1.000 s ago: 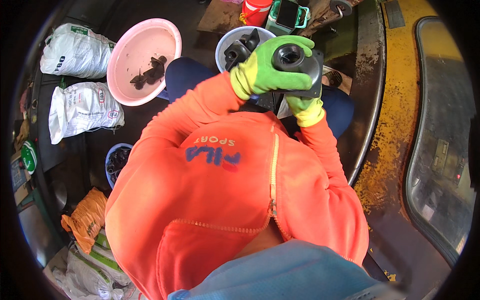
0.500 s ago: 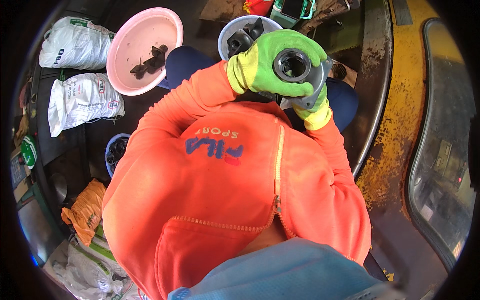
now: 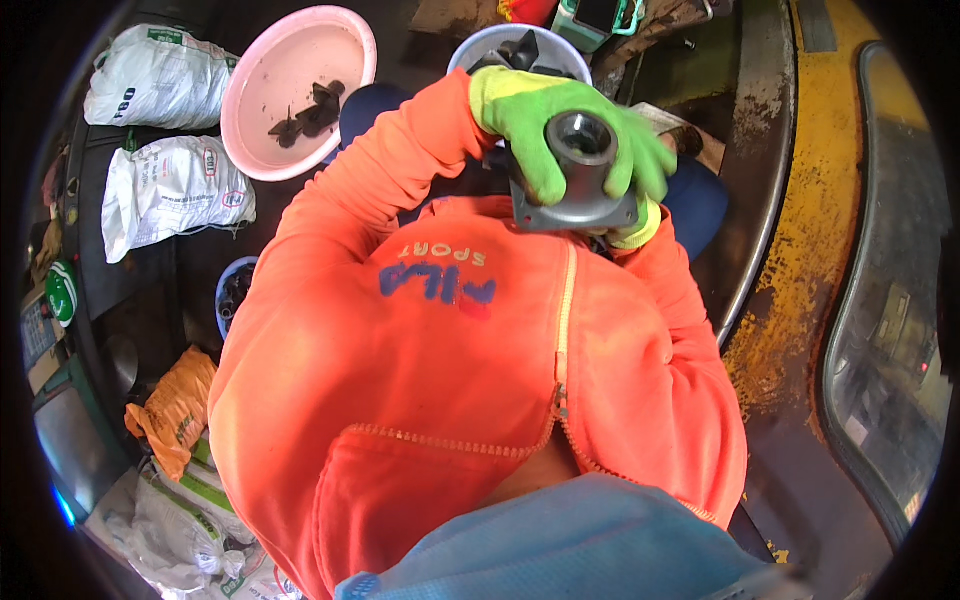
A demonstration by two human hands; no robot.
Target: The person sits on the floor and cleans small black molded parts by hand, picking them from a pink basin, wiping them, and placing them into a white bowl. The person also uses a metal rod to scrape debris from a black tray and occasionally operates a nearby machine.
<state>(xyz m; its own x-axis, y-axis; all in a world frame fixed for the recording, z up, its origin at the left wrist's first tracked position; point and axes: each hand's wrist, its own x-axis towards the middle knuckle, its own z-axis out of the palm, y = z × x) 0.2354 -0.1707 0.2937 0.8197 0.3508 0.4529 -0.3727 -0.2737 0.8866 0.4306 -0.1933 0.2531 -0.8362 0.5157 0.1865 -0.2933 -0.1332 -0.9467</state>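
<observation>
A dark grey flanged fitting (image 3: pixel 575 205), with a round open collar and a squarish base with corner holes, is held up in front of my chest. My left hand (image 3: pixel 530 110), in a green and yellow glove, grips the collar from above. Its thumb lies on one side and its fingers on the other; some fingertips are blurred. My right hand (image 3: pixel 642 222) is at the fitting's right edge, mostly hidden behind it and the left glove. Only part of the yellow-green glove shows there, and its fingers are out of sight.
A pink basin (image 3: pixel 240 120) at left holds several dark parts. A pale blue basin (image 3: pixel 575 58) beyond my hands holds more, and another blue container (image 3: pixel 222 290) is by my left side. White sacks (image 3: pixel 165 80) lie far left; a yellow rusted machine frame (image 3: pixel 790 280) stands right.
The fitting has been turned so its flange now faces toward my chest, and it sits slightly lower. My left hand has shifted its fingers around the collar; my right hand is more hidden.
</observation>
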